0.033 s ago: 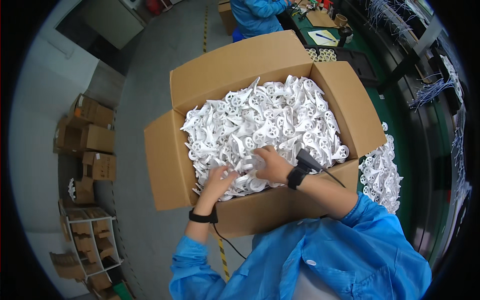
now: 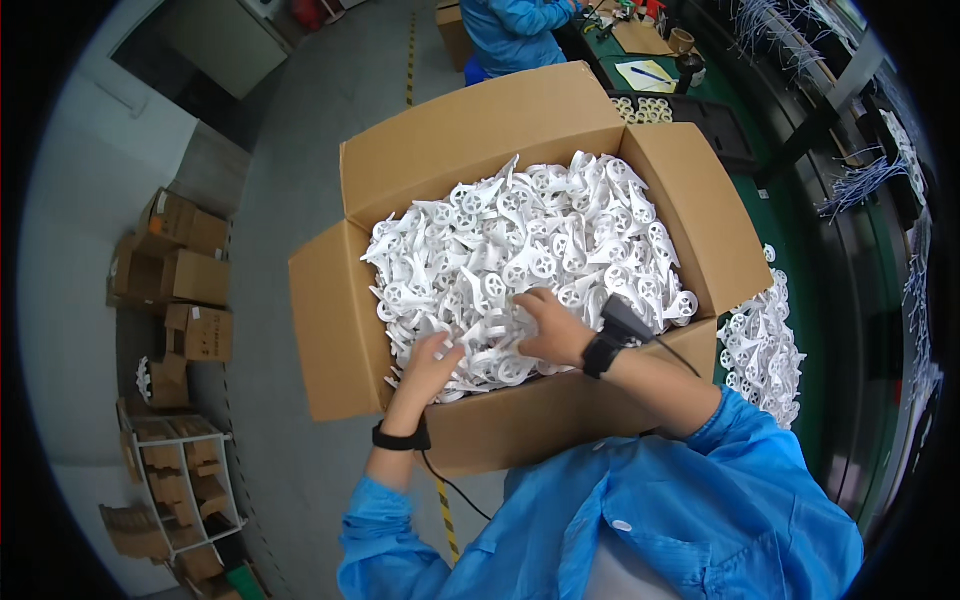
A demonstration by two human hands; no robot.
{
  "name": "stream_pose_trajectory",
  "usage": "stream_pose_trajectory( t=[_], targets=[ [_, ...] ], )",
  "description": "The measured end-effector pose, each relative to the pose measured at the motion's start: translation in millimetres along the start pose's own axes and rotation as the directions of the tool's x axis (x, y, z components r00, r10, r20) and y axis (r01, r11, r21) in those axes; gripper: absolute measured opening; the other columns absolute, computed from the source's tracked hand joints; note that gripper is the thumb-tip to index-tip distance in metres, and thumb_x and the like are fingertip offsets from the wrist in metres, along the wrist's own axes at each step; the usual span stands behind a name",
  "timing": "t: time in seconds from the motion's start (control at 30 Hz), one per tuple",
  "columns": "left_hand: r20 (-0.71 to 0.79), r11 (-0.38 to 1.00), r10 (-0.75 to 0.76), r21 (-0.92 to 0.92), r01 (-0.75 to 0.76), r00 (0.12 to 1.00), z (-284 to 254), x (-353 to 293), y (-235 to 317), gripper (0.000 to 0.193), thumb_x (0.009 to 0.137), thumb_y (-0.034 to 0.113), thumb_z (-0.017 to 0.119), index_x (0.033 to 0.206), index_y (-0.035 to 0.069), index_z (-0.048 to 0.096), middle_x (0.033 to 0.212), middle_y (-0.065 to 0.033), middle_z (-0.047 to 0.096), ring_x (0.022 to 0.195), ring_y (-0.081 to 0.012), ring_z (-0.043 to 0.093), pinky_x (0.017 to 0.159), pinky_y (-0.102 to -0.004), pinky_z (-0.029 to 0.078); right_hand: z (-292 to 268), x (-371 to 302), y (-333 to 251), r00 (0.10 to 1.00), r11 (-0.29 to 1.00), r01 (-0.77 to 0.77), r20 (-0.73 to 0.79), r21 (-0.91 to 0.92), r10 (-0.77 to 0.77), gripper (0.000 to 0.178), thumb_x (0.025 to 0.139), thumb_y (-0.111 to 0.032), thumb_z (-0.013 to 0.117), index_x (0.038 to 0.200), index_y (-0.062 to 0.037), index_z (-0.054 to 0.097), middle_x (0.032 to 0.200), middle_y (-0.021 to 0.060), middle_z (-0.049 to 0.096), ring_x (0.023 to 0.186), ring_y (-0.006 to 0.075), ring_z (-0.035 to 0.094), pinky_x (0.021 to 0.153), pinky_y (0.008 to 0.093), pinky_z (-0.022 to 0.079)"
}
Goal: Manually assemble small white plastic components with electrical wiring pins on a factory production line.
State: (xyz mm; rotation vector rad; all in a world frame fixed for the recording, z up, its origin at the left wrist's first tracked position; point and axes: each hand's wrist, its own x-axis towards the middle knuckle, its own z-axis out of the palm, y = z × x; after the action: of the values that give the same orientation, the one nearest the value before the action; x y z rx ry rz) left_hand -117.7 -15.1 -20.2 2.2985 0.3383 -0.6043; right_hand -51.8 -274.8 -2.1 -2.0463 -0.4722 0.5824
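An open cardboard box [image 2: 470, 112] in front of me is heaped with white plastic parts [image 2: 520, 225], each with a spoked round end and a tapering arm. My left hand [image 2: 428, 368] rests low over the near left of the heap, its thumb and fingers apart. To its right, my right hand [image 2: 552, 330] reaches in from the near side. Its thumb and forefinger stand apart around loose parts, with nothing visibly gripped. Some fingertips are hidden among the parts. Each wrist wears a black band with a cable.
More white parts [image 2: 765, 350] lie on the green conveyor surface to the right. Beyond the box, a person in a blue jacket [image 2: 515, 35] sits by a bench with a black tray [image 2: 705, 130]. Cardboard boxes [image 2: 195, 275] and a rack [image 2: 190, 480] line the left wall.
My right hand has shifted slightly to the right, and my left hand slightly to the left, so the gap between them is wider. The parts between them have shifted a little.
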Motion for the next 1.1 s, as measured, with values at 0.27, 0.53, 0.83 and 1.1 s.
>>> stream_pose_trajectory(
  t=[0.27, 0.53, 0.83, 1.1],
  targets=[
    [-0.195, 0.971, -0.229, -0.109, 0.212, 0.953, -25.4, -18.7, -28.8, 0.073, 0.083, 0.049, 0.063, 0.137, 0.003, 0.043, 0.138, -0.0311, 0.040, 0.128, -0.0433, 0.040, 0.104, -0.0448, 0.036, -68.6, -6.6, 14.9, 0.968, 0.948, -0.244, -0.109, -0.207, 0.225, 0.071, 0.082, -0.039, 0.065, 0.137, -0.0027, 0.040, 0.126, 0.0331, 0.045, 0.114, 0.0443, 0.051, 0.099, 0.0421, 0.043],
    [0.247, 0.777, -0.441, -0.376, 0.505, 0.863, -32.4, 1.0, 8.6, 0.084, 0.083, 0.067, 0.053, 0.144, 0.011, 0.035, 0.146, -0.0184, 0.035, 0.131, -0.0361, 0.038, 0.097, -0.0558, 0.039, 26.9, 16.8, -21.8, 0.914, 0.909, -0.372, 0.096, -0.188, 0.394, 0.092, 0.075, -0.058, 0.067, 0.142, -0.0072, 0.030, 0.133, 0.0367, 0.036, 0.120, 0.0517, 0.045, 0.099, 0.0511, 0.041],
    [-0.131, 0.922, -0.242, -0.339, 0.186, 0.961, -3.7, -4.6, -29.5, 0.057, 0.084, 0.038, 0.066, 0.131, 0.011, 0.048, 0.126, -0.0157, 0.048, 0.115, -0.0293, 0.049, 0.087, -0.0472, 0.047, 68.0, 18.0, -36.6, 0.954, 0.951, -0.299, -0.014, -0.078, 0.299, 0.088, 0.067, -0.044, 0.078, 0.138, -0.0120, 0.037, 0.127, 0.0303, 0.036, 0.116, 0.0515, 0.046, 0.097, 0.0519, 0.042],
    [-0.107, 0.935, -0.013, -0.353, -0.026, 0.994, -6.7, 3.0, -21.4, 0.062, 0.080, 0.029, 0.073, 0.131, 0.004, 0.049, 0.138, -0.0189, 0.031, 0.128, -0.0290, 0.035, 0.103, -0.0354, 0.036, 53.8, 17.9, -42.1, 0.907, 0.925, -0.318, 0.217, -0.205, 0.360, 0.100, 0.066, -0.040, 0.079, 0.147, -0.0204, 0.025, 0.133, 0.0331, 0.036, 0.118, 0.0487, 0.048, 0.097, 0.0467, 0.044]
  ],
)
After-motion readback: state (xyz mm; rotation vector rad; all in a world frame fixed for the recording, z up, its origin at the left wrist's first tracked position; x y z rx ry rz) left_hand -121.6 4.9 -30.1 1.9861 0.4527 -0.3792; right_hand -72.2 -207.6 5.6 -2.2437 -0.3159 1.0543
